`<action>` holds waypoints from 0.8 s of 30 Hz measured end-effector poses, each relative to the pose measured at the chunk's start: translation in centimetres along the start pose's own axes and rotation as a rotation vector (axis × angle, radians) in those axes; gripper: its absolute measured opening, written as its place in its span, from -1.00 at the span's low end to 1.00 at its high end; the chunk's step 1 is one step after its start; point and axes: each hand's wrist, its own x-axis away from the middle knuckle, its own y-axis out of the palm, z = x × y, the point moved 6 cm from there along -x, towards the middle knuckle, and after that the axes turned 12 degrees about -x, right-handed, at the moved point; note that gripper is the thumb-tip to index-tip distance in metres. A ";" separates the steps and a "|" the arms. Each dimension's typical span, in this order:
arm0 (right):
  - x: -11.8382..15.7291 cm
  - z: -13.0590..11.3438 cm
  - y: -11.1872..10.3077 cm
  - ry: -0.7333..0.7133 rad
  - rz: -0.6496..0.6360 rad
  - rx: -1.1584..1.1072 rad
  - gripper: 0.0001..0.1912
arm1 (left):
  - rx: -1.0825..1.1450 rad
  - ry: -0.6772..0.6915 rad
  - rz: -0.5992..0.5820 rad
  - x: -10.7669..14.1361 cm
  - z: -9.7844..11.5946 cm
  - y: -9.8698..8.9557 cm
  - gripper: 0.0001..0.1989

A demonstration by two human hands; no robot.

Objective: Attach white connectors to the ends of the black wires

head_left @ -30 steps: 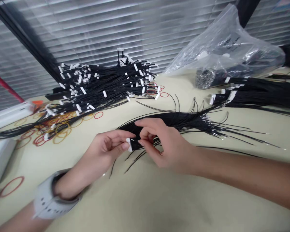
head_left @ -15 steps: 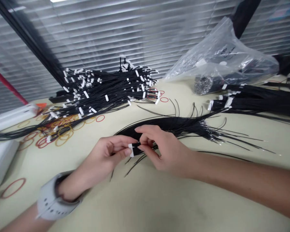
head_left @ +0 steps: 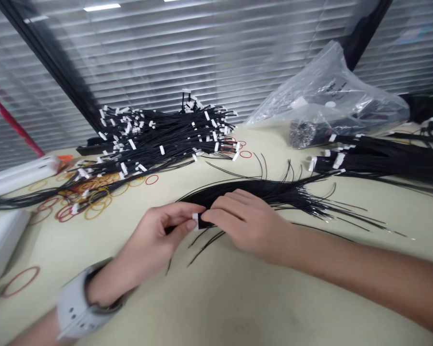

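In the middle of the head view, a small white connector (head_left: 196,221) with black wires sits between my hands. My left hand (head_left: 157,233) pinches it between thumb and fingers; a grey watch strap is on that wrist. My right hand (head_left: 247,223) is closed on the black wires just right of the connector, its fingertips curled over them. A bundle of loose black wires (head_left: 252,186) with bare metal tips at its right end lies on the table behind my hands. Several wire ends stick out below my fingers.
A pile of black cables with white connectors (head_left: 162,127) stands at the back left. Red and yellow rubber bands (head_left: 97,199) lie before it. More black cables (head_left: 389,156) lie at the right, near a clear plastic bag (head_left: 332,96). White cases (head_left: 7,240) stand at the left edge.
My right hand has turned knuckles-up, and its fingers have closed over the wires beside the connector. My left hand keeps its pinch. The view has tilted slightly.
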 end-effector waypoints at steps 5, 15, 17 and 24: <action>-0.3 0.2 -0.9 -0.043 -0.080 0.146 -0.71 | -0.042 -0.015 0.080 -0.5 -0.8 -1.0 -0.83; 1.2 0.1 2.2 0.205 -0.418 -0.097 -0.82 | -0.110 0.033 0.031 -0.3 -0.1 -0.9 -0.82; 1.2 0.3 2.3 0.233 -0.411 -0.097 -0.82 | -0.118 0.050 0.037 -0.2 0.2 -0.9 -0.84; 1.1 -0.4 2.0 0.154 -0.470 -0.025 -0.81 | -0.120 0.016 -0.036 0.1 -0.3 -0.4 -0.76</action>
